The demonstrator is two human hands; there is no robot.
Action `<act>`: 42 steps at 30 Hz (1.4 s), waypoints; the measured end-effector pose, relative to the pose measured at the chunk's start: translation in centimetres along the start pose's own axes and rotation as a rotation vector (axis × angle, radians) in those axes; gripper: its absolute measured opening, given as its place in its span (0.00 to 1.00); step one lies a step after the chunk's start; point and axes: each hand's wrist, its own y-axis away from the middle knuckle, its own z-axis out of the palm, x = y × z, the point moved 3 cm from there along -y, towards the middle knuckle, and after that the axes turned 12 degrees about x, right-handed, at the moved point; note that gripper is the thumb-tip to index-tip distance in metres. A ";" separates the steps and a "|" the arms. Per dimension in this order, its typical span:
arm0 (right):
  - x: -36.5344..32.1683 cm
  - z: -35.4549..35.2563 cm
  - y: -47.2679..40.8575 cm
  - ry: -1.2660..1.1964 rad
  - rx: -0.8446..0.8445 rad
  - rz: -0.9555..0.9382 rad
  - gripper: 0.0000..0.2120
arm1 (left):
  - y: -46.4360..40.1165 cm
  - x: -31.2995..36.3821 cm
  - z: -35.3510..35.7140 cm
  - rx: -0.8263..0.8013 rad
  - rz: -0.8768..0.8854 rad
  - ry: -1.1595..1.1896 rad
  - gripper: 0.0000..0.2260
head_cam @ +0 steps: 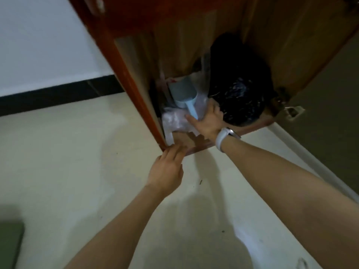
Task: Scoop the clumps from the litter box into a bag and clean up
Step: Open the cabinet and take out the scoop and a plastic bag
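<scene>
At nine o'clock a white wall (38,45) with a black baseboard (58,96) is seen above the pale floor (77,152). Near the centre, the left hand (167,169) is held flat just above the floor, fingers straight and together, nothing gripped, its tips at the cabinet's lower front edge. At twelve o'clock an open wooden cabinet (136,78) is shown. Inside it, a blue litter scoop (183,95) is propped on crumpled clear plastic bags (174,119), handle toward the viewer. At one o'clock the right hand (206,121), a white watch (223,137) on its wrist, is spread wide against the scoop handle; whether it is gripped cannot be told. A black bag (239,84) is stowed just right of it.
</scene>
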 end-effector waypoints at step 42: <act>5.0 -35.5 17.3 0.654 0.771 -0.373 0.19 | -4.0 16.5 -10.1 -0.032 -0.149 0.438 0.11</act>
